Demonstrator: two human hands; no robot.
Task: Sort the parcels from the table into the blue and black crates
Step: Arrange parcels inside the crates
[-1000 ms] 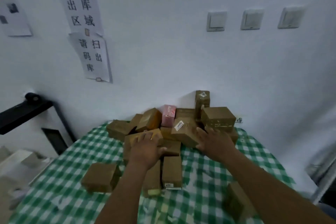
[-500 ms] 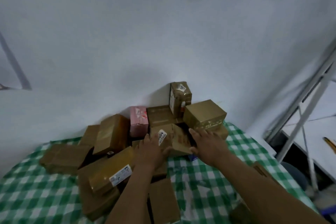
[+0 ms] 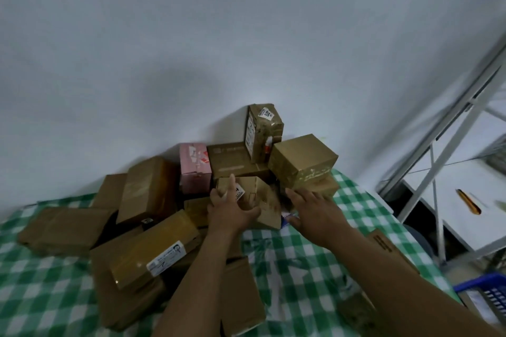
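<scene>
Small labelled cardboard parcel (image 3: 257,191) sitting between both grips on the table (image 3: 287,268), left grip (image 3: 230,213) curling round it, thumb pressing its front, right grip (image 3: 315,213) hovering open-fingered just beside it.

The room is dim, with flat bluish-grey light. A soft shadow lies on the wall (image 3: 175,96) above the parcels (image 3: 301,161). The metal rack (image 3: 451,123) at 3 o'clock is smeared by motion blur and leans from wide-angle distortion. The bench cloth (image 3: 41,295) at 7 o'clock looks soft.
</scene>
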